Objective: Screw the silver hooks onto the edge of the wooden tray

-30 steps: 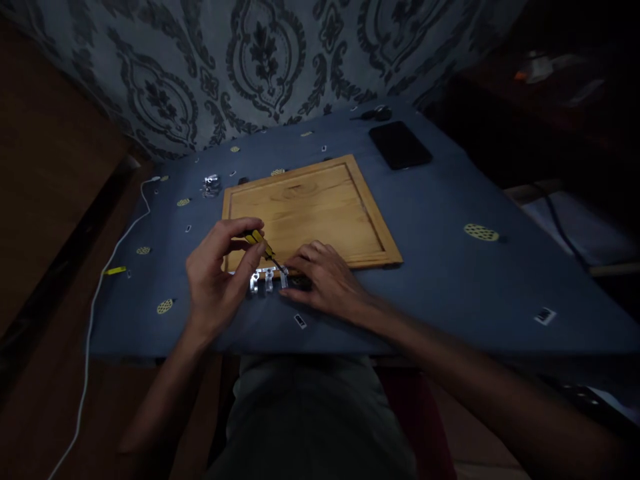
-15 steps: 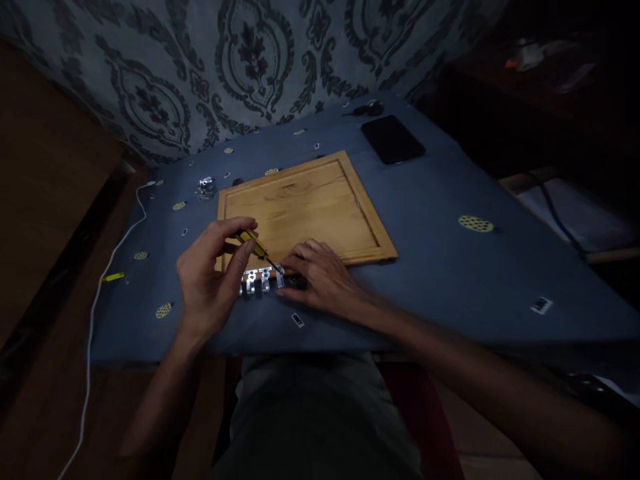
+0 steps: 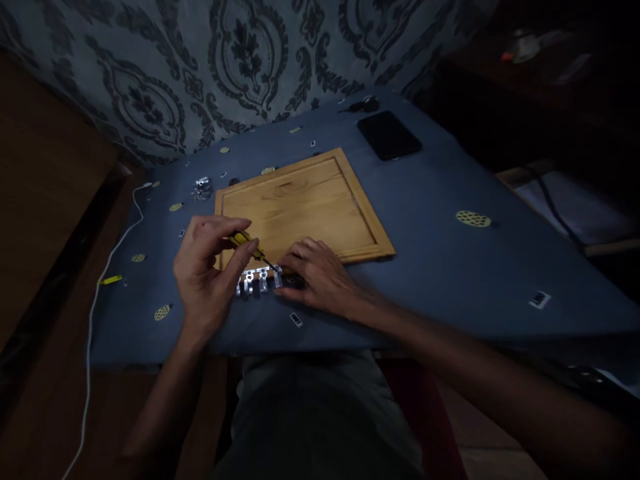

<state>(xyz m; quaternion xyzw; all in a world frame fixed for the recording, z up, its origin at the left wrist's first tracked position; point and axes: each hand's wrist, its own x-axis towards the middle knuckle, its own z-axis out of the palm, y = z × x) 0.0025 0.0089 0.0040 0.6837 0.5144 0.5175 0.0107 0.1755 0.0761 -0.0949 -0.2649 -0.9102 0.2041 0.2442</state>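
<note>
My left hand [image 3: 207,273] is closed around a small yellow-handled screwdriver [image 3: 246,242], whose tip points down and right onto a silvery metal part [image 3: 256,281] lying on the blue cloth. My right hand [image 3: 320,279] rests beside that part with fingers bent, pressing on a small dark piece at its right end that I cannot make out. Both hands sit at the near edge of a wooden tray [image 3: 300,207].
A black phone [image 3: 389,135] lies at the far right of the blue-clothed table [image 3: 450,267]. A small metal part [image 3: 203,187] sits by the tray's far left corner. A white cable [image 3: 107,267] trails off the left edge. Small stickers and yellow dotted discs are scattered about.
The view has shifted slightly, so everything sits a little further left and higher. Both hands stay on the metal part with the screwdriver in nearly the same pose.
</note>
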